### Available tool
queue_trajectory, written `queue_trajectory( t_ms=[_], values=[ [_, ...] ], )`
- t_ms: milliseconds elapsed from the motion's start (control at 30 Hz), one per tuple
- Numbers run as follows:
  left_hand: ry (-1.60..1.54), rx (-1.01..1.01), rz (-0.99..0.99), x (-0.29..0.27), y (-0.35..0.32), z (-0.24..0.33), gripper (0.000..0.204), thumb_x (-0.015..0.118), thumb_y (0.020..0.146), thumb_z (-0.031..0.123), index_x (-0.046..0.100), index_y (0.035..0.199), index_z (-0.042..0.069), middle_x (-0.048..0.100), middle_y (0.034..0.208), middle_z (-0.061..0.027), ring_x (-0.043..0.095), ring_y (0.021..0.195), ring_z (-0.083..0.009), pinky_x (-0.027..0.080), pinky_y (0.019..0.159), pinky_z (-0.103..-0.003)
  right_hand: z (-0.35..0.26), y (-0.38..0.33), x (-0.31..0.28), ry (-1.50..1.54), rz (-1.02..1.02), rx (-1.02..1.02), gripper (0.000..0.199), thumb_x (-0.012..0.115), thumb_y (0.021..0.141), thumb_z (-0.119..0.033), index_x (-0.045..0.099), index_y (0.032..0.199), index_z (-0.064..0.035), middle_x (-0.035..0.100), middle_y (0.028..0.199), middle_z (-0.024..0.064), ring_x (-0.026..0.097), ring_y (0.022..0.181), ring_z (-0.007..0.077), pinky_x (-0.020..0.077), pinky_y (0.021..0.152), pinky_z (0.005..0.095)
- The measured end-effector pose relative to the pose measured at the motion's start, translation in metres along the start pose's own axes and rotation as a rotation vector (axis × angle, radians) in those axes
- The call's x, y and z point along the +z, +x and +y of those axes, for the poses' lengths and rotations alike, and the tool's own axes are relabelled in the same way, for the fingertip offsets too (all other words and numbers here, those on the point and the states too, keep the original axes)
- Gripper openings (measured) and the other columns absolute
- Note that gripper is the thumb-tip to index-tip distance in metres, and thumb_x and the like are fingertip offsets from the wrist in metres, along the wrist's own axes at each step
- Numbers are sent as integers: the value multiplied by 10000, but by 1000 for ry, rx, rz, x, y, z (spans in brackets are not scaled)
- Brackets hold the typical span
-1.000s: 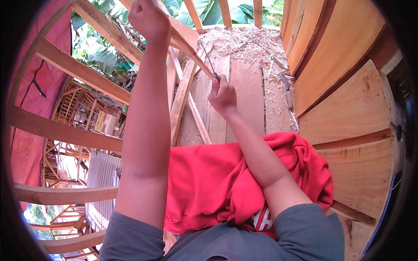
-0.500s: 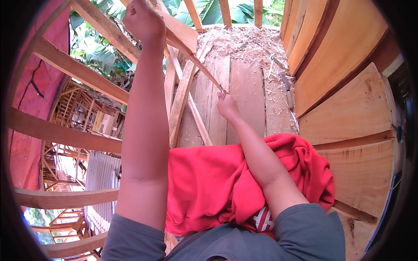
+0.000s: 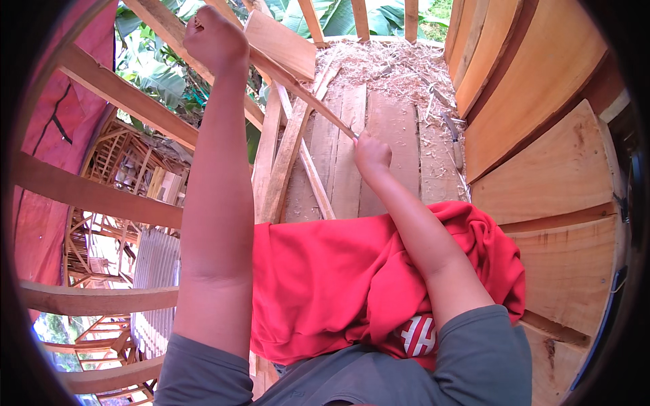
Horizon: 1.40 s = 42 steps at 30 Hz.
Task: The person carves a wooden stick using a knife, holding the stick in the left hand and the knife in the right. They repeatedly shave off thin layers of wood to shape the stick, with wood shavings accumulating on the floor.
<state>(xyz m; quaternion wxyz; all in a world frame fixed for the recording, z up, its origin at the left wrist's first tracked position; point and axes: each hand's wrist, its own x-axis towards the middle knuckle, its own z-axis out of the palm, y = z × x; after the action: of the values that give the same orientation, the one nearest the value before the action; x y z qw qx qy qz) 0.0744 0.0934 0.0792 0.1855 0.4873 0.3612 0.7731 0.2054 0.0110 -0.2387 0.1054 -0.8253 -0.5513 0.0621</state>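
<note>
My left hand (image 3: 215, 42) is raised at the upper left, closed in a fist around a long, thin wooden strip (image 3: 292, 82). The strip slants down and right to my right hand (image 3: 373, 154), which is also closed. A small grey glint at the strip's lower end, beside my right thumb, looks like part of a knife blade (image 3: 354, 134); its handle is hidden in the fist. Across my lap lies a red cloth garment (image 3: 318, 277) with a white-edged print, and my right forearm passes above it.
Wood shavings (image 3: 379, 64) cover the far plank floor (image 3: 389, 149). A curved-blade tool with a dark handle (image 3: 458, 154) lies by the wooden wall (image 3: 542, 169) on the right. Loose battens (image 3: 288, 159) lean ahead. A slatted railing (image 3: 101, 189) runs along the left.
My right hand has shifted slightly right with the lower end of the strip. My left fist has come slightly lower and left, still around the strip.
</note>
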Motion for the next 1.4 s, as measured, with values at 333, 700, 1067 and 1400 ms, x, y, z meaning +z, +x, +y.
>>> queue_trajectory(
  t_ms=[333, 700, 1067, 1400],
  values=[
    [-3, 16, -35, 9, -9, 5, 331, 451, 884, 218, 356, 601, 73, 349, 504, -4, 398, 428, -129, 353, 414, -317, 17, -5, -91, 467, 146, -20, 274, 484, 993, -266, 612, 948, -28, 693, 809, 196, 690, 839, 372, 536, 725, 438],
    [-24, 38, -69, 12, -19, 7, 353, 446, 917, 242, 393, 613, 71, 362, 524, -5, 403, 450, -126, 374, 447, -306, -12, -22, -40, 1041, -400, 487, 568, 351, 1016, -409, 631, 987, 84, 655, 973, 318, 636, 945, 472, 484, 855, 504],
    [69, 284, -107, 36, -12, -11, 300, 407, 942, 177, 402, 665, 62, 378, 632, -6, 374, 619, -109, 321, 573, -326, -4, -20, -33, 904, -311, 371, 501, 377, 1014, -381, 631, 986, 50, 672, 862, 286, 661, 839, 421, 519, 726, 474],
    [-33, 132, -94, 39, -17, -1, 362, 440, 939, 215, 379, 619, 56, 372, 566, -7, 364, 523, -113, 355, 507, -316, 8, -15, 7, 887, -300, 282, 531, 390, 1011, -386, 621, 1132, 77, 675, 1002, 277, 681, 786, 408, 558, 694, 420]
  ],
)
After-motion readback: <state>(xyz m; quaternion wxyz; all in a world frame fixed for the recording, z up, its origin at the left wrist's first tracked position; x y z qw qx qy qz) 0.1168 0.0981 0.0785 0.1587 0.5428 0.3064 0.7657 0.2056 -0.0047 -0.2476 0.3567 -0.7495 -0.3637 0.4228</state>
